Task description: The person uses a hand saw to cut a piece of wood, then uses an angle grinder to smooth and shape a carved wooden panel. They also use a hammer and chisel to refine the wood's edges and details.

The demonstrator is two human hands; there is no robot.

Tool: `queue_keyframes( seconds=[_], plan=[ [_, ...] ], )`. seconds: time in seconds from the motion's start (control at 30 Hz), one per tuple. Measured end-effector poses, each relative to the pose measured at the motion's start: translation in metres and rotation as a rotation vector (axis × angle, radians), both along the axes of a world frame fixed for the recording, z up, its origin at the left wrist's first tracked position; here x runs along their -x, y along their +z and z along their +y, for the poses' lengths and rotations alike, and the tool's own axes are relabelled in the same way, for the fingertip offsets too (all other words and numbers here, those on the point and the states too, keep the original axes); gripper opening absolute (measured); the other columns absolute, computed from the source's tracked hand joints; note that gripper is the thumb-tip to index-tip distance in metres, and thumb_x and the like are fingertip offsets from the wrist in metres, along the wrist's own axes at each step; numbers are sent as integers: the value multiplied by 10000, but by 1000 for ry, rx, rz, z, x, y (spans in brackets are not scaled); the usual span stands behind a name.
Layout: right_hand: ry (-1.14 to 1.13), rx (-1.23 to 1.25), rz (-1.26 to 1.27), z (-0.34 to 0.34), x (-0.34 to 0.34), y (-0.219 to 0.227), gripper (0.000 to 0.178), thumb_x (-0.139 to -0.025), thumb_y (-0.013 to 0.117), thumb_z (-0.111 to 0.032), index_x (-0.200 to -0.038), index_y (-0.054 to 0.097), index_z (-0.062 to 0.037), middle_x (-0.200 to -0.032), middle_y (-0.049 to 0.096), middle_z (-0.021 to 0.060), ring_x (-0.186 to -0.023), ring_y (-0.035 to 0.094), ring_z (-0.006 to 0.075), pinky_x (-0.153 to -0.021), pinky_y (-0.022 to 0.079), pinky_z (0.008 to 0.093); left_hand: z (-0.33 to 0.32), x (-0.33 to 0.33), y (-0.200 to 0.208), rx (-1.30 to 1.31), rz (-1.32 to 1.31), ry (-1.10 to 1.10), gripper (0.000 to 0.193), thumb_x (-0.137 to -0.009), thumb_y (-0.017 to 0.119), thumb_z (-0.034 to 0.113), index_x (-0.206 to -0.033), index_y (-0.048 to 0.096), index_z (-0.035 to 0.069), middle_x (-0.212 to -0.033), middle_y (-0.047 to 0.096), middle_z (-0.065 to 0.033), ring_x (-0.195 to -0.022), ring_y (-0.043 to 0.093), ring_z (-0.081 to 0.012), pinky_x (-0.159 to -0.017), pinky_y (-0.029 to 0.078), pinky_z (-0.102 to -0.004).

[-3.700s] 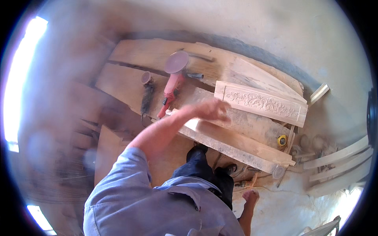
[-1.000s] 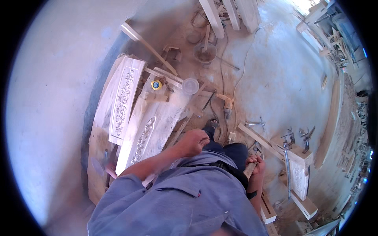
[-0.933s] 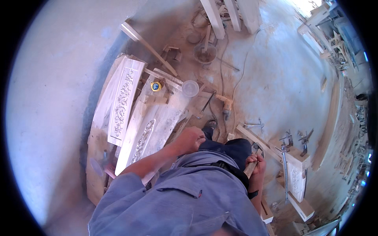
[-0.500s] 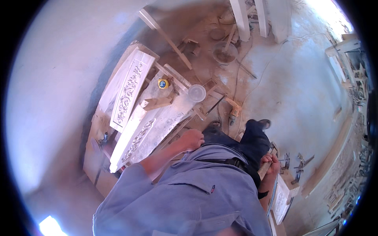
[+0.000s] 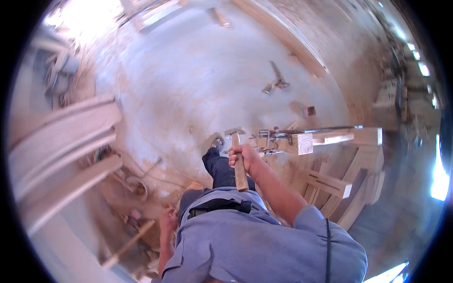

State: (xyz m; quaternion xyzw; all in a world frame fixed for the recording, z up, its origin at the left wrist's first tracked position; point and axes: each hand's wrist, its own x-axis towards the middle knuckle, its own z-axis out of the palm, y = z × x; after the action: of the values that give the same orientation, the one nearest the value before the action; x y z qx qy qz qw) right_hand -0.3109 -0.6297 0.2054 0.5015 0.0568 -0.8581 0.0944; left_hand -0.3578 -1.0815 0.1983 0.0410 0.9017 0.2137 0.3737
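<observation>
My right hand (image 5: 246, 158) is wrapped round the wooden handle of a hammer (image 5: 241, 177), held in front of my waist. The metal head points away from me, and the handle's butt end comes back toward my belt. Just right of the hammer head are metal clamps (image 5: 276, 137) on a wooden frame (image 5: 302, 143). My left hand (image 5: 168, 219) hangs low beside my left hip, its fingers curled in and slightly blurred. Nothing shows in it.
Large pale boards (image 5: 71, 137) jut in from the left. A thin wooden stick (image 5: 130, 243) slants below them. More timber pieces (image 5: 325, 184) stand at the right. A loose clamp-like tool (image 5: 277, 80) lies on the floor ahead, near a long beam (image 5: 288, 40).
My view has swung to the right, so the carved panels and tape measure have left the picture. My right hand has come forward and up with the hammer. My left hand has dropped beside my hip.
</observation>
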Motion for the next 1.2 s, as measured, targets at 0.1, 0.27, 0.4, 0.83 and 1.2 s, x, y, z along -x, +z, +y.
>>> queue_keyframes(
  seconds=[0.1, 0.27, 0.4, 0.83, 1.2],
  plan=[
    [-147, -154, -8, 67, 7, 24, 129, -982, 555, -120, -1028, 540, 0, -745, 537, 48, -548, 482, 142, -543, 454, 352, 48, 103, -11, -91, 112, -21, 264, -895, 684, 190, -1037, 753, -21, -960, 754, -215, -894, 739, -298, -809, 553, -372],
    [-465, -276, 8, 142, -3, 37, 129, -989, 556, -118, -1031, 539, 3, -747, 532, 60, -555, 482, 164, -536, 446, 356, 178, 243, 14, -283, 64, -53, 216, -880, 648, 121, -976, 742, -48, -856, 740, -140, -817, 700, -189, -765, 546, -326],
    [-691, -275, 5, 169, -18, 15, 122, -983, 551, -104, -984, 547, 18, -734, 537, 86, -580, 517, 204, -541, 459, 383, 274, 319, 3, -247, 3, -401, 248, -867, 639, 160, -937, 725, -62, -821, 729, -124, -775, 672, -167, -723, 530, -320],
    [-1318, 145, 16, 211, 46, -40, 92, -952, 490, -75, -865, 509, -54, -683, 470, 25, -549, 437, 135, -523, 420, 328, 739, 504, -58, -205, 164, -1254, 223, -846, 663, 149, -1023, 734, 33, -929, 730, -204, -863, 720, -343, -786, 560, -419],
    [-1574, 218, -162, 288, 72, -57, 67, -1001, 494, -83, -1007, 515, -20, -748, 489, 35, -552, 449, 133, -510, 476, 322, 1066, 403, -116, -228, 69, -1505, 240, -870, 666, 135, -1065, 724, 8, -922, 741, -185, -832, 722, -299, -754, 542, -407]
  ],
)
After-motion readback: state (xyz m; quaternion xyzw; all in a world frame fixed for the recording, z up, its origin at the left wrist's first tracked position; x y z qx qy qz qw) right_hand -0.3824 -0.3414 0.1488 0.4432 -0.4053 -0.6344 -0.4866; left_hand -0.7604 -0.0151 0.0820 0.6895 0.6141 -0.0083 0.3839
